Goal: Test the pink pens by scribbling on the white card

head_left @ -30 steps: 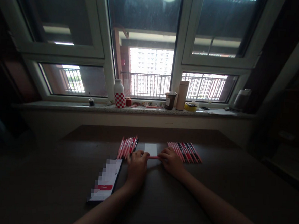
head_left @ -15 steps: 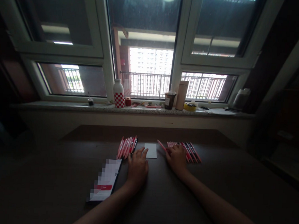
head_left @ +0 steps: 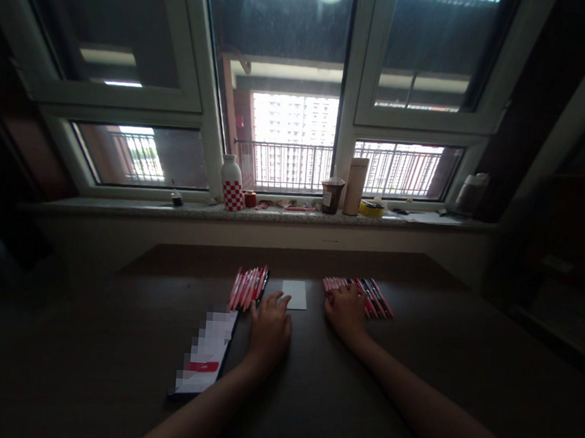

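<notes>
My right hand (head_left: 346, 317) rests over the left end of a neat row of pencils (head_left: 379, 300). Its fingers are curled onto the pink pencil at that end and hide its lower part. Pink, red and black ones lie side by side in this row. My left hand (head_left: 270, 331) has its fingers apart and holds nothing. It lies between a second group of pencils (head_left: 248, 288), mostly pink with dark ones at its right side, and a small pale card (head_left: 296, 294) on the table. Its fingertips are close to the card's left edge.
A flat dark-edged case (head_left: 208, 350), partly blurred, lies left of my left forearm on the brown table (head_left: 320, 394). On the windowsill (head_left: 193, 211) behind stand a checkered bottle (head_left: 232, 185), a drink cup (head_left: 331, 196), a tan tumbler (head_left: 355, 187) and a yellow item (head_left: 372, 209).
The pink pencil that slanted out from my right fingers now lies parallel with the others at the left end of the row. My left hand has barely moved.
</notes>
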### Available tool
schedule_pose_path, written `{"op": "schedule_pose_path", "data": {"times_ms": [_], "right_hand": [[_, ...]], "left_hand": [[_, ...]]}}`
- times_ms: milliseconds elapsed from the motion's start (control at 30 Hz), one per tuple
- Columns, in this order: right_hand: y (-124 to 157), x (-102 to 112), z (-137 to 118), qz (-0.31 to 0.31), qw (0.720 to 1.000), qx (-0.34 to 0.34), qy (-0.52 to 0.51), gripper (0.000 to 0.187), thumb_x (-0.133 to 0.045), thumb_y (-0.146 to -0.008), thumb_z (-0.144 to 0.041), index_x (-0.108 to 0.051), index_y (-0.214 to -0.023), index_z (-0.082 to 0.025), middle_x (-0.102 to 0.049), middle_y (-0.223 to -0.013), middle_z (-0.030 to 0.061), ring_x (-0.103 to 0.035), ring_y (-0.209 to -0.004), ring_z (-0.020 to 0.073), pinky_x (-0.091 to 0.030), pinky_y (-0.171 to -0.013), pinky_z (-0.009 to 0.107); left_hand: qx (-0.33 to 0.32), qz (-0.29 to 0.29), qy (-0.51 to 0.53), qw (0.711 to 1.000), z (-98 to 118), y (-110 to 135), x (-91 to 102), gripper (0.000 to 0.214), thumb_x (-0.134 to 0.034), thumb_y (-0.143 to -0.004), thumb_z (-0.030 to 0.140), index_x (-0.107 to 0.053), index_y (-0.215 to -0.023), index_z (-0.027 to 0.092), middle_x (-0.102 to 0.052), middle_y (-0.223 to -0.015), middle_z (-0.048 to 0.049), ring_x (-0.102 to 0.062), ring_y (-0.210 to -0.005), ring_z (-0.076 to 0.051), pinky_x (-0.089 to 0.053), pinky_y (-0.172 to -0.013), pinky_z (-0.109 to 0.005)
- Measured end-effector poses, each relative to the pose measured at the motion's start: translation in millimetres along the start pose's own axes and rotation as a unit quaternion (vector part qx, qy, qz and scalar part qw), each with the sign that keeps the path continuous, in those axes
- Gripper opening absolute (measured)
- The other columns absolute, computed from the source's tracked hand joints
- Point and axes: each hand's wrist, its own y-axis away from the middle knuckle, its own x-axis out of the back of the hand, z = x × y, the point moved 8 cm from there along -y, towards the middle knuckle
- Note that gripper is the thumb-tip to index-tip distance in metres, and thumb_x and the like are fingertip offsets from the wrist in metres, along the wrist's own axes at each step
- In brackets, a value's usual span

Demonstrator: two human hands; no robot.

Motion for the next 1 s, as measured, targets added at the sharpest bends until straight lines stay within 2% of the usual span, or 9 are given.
{"op": "schedule_pose_path", "data": {"times_ms": [300,667,1000], "right_hand": [[-1.2,-1.5,0.0,0.006,1.000,0.008,0.002,0.020,-0.053,-0.083,-0.025,-0.067,-0.097,-0.020,-0.063,-0.096,0.0132,-0.044,-0.100,0.0307,-0.027,-0.087,0.046],[-1.4,-5.0,1.0,-0.002,1.000,0.009,0.012,0.015,-0.057,-0.082,-0.026,-0.071,-0.088,-0.023,-0.061,-0.099,0.0130,-0.042,-0.102,0.0311,-0.027,-0.088,0.048],[-1.4,-5.3,2.5,0.019,0.999,0.013,0.032,0.013,-0.060,-0.081,-0.027,-0.071,-0.088,-0.025,-0.061,-0.096,0.0113,-0.043,-0.101,0.0299,-0.028,-0.089,0.047]], "left_hand": [[0.004,-0.008,0.007,1.000,-0.5,0.7,-1.6,0.041,-0.044,-0.083,0.021,-0.051,-0.124,0.023,-0.052,-0.129,-0.0093,-0.043,-0.121,-0.024,-0.021,-0.107,-0.051],[0.007,-0.022,0.003,1.000,-0.2,-0.2,-2.4,0.041,-0.045,-0.083,0.020,-0.053,-0.123,0.024,-0.052,-0.129,-0.0091,-0.044,-0.122,-0.024,-0.022,-0.107,-0.053],[0.013,-0.026,0.024,0.999,-0.3,-0.2,-1.1,0.040,-0.044,-0.083,0.021,-0.054,-0.122,0.023,-0.052,-0.129,-0.0098,-0.042,-0.122,-0.025,-0.019,-0.108,-0.054]]}}
